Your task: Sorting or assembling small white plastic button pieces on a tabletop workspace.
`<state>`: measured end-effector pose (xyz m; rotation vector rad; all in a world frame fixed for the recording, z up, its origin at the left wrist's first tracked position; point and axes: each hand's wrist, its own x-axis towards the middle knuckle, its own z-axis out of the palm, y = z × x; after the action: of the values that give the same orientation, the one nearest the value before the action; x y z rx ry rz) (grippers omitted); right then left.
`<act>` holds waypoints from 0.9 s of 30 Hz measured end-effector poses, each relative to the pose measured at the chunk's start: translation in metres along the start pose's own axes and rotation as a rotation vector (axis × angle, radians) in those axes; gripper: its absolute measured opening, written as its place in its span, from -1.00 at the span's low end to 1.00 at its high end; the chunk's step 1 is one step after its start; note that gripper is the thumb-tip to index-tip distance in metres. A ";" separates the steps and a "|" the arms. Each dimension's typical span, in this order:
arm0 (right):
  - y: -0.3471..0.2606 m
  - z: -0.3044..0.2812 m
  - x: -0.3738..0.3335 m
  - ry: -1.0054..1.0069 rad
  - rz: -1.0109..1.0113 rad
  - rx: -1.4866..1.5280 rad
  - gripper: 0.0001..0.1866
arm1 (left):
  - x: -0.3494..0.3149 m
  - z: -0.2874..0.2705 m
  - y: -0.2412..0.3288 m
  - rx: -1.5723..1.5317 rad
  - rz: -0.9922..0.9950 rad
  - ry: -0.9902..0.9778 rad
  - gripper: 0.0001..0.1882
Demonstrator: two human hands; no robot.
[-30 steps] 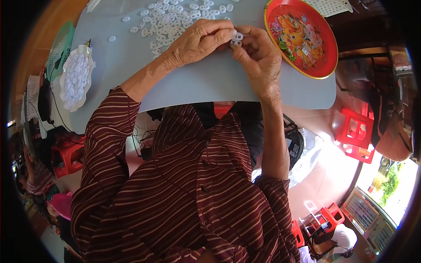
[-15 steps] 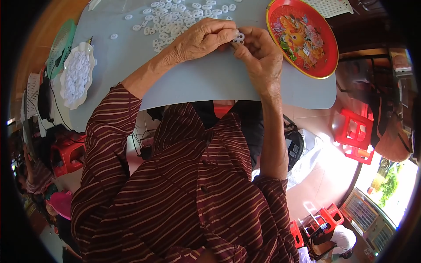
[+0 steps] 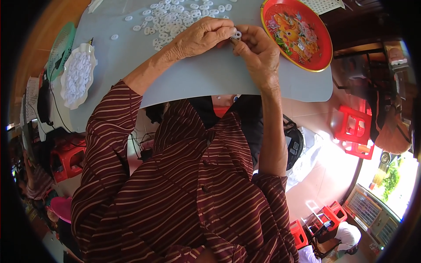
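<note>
At upper centre, the left hand and right hand are pinching a small white piece between closed fingertips, seemingly unfinished. Many loose pieces are lying alongside, apparently remaining; the left-hand dish is holding more.

"Can you read any words, labels or brands?"
"No, none that I can make out."
"Numbers or signs, then, even small ones toward the edges?"
"None legible there either."
</note>
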<state>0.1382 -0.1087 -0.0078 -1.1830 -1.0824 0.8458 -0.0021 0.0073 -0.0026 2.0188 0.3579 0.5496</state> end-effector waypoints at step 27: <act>-0.001 0.009 -0.002 0.046 -0.087 -0.219 -0.80 | -0.003 0.001 -0.008 -0.029 0.007 -0.011 -0.71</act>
<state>0.1292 -0.1082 -0.0073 -1.3199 -1.2029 0.6413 -0.0043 0.0090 -0.0103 1.9954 0.3344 0.5444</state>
